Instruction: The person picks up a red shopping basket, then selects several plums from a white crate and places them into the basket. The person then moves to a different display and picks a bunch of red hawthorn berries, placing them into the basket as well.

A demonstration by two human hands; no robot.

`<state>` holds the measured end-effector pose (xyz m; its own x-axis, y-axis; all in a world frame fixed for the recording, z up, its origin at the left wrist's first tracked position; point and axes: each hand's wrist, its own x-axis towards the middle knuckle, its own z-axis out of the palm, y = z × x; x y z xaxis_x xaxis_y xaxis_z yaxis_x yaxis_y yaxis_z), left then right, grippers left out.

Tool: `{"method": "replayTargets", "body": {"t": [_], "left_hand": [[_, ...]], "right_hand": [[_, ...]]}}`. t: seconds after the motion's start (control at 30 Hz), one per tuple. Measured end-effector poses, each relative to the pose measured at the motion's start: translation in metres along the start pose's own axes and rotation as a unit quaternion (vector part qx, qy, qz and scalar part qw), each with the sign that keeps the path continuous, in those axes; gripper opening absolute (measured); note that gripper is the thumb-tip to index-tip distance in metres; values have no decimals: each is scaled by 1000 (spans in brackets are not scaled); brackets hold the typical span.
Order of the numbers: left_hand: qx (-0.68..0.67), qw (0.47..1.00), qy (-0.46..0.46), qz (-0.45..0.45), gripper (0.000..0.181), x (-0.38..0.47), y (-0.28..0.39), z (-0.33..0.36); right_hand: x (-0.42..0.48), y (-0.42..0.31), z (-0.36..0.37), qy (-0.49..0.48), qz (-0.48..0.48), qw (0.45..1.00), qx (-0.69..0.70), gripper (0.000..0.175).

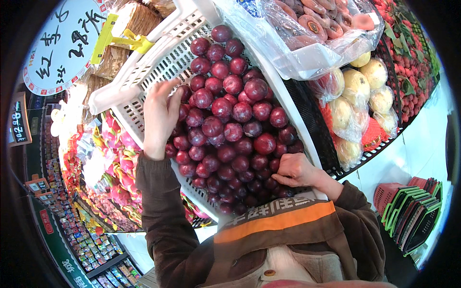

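Observation:
A white perforated plastic crate (pixel 311 144) full of dark red plums (pixel 233 132) lies before me. My left hand (pixel 160 113) is over its left side, thumb and fingers apart beside the outermost plums. Nothing shows between that thumb and the fingers; some fingertips are hidden. At the crate's right side, near my body, my right hand (pixel 297 170) rests on or just beside the plums with its fingers curled. What lies under those fingers is hidden. The upper left part of the crate floor (pixel 158 68) is bare.
A plastic-wrapped white tray of dried persimmons (pixel 313 25) adjoins the crate's upper right. Wrapped pale round fruit (pixel 354 86) and red berries (pixel 407 79) stand beyond. Dragon fruit (pixel 122 169) lies left. A yellow clip (pixel 138 41) holds a handwritten sign (pixel 63 43). Stacked shopping baskets (pixel 410 212) stand right.

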<state>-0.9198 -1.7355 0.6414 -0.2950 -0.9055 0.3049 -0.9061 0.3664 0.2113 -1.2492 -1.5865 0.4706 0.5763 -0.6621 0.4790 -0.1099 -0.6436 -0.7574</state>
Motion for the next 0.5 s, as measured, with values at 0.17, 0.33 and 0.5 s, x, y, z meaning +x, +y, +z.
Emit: {"method": "replayTargets", "body": {"t": [0.17,0.33,0.5], "left_hand": [[-34,999,31,2,39,78,4,37],[-9,999,11,-29,41,117,-4,78],[-84,990,101,43,41,89,36,35]], "right_hand": [[0,1,0,-3,-6,1000,0,35],[-2,3,0,-2,-5,1000,11,36],[-2,2,0,1,-9,1000,24,37]]}}
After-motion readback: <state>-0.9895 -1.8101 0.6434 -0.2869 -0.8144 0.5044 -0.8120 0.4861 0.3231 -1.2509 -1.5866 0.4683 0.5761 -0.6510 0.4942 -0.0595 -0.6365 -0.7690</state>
